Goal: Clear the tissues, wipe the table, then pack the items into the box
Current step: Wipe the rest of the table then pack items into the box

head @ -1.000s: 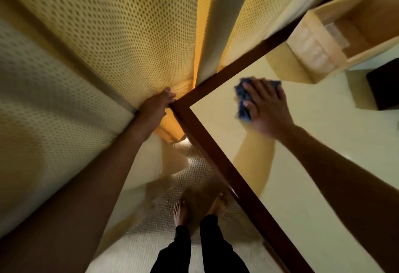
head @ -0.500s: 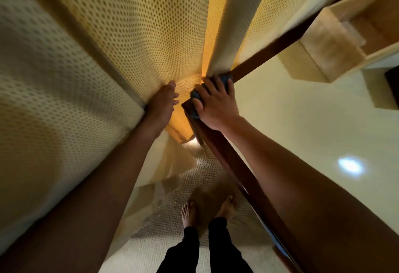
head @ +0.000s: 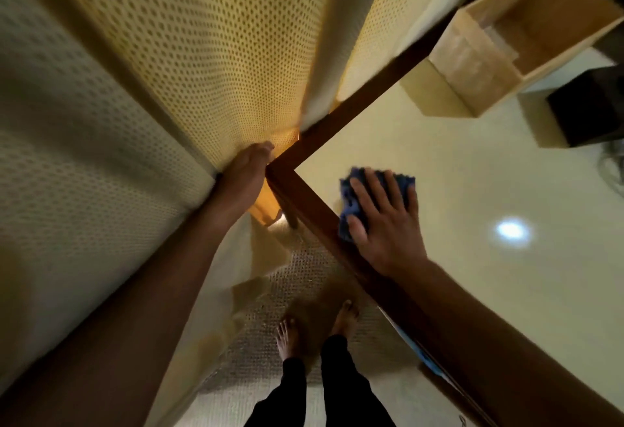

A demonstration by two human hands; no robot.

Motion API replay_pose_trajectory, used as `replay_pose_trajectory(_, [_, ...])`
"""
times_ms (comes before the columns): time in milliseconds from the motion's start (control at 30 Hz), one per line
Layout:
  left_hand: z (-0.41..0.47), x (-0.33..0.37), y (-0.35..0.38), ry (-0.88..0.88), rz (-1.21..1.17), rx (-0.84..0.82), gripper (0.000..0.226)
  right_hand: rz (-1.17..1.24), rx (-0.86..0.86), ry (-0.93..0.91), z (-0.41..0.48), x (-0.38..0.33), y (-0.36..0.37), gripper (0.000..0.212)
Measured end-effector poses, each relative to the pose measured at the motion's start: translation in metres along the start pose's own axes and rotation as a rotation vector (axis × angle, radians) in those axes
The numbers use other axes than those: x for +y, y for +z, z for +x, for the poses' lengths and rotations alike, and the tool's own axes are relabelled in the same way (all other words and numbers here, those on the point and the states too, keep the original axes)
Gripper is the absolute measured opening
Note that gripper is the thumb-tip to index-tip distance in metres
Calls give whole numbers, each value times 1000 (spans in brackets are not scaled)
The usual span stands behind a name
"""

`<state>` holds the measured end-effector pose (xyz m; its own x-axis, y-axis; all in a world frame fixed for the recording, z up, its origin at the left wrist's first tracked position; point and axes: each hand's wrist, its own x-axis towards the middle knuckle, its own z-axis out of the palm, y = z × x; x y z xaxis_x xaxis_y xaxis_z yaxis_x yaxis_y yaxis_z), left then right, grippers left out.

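Head camera, looking down: a person stands barefoot in black trousers at the corner of a cream-topped counter (head: 472,291) framed in dark wood, which fills the right half of the frame. The right hand (head: 385,224), at centre right, lies flat with its fingers spread and straight, pressing a blue cloth (head: 347,203) onto the counter just inside the near rim. The cloth shows past the fingertips and beside the thumb. The left hand (head: 244,173), at centre frame, rests against a yellow dotted curtain (head: 202,55) right beside the counter's corner, fingers together and nearly straight, holding nothing that can be seen. An open cardboard box (head: 466,62) sits on the counter in the upper right, near the far rim and well apart from the cloth. A dark block-shaped object (head: 587,112) stands just below the box at the right edge. A bright spot of light (head: 513,231) reflects off the counter top to the right of the wiping hand.
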<state>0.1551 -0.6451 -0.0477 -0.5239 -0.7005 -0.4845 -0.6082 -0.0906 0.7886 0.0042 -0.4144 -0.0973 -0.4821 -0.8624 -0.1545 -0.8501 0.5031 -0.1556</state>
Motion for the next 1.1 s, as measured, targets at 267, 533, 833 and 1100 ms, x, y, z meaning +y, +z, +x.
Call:
replay_pose_trajectory(267, [-2,-8,6,65,131,42,41,44,12,69,138,-27,-20,65])
replay_pose_trajectory(533, [2,27,26,457,386,71,31,33,40,187,68,85,-25,64])
replay_pose_trajectory(833, [50,134,106,405,249,-55,32,-12,24,-67,16,75,-12,63])
replay_pose_trajectory(1100, [113,237,192,194,-29,-41,58,93,107,488,53,242,-44,67])
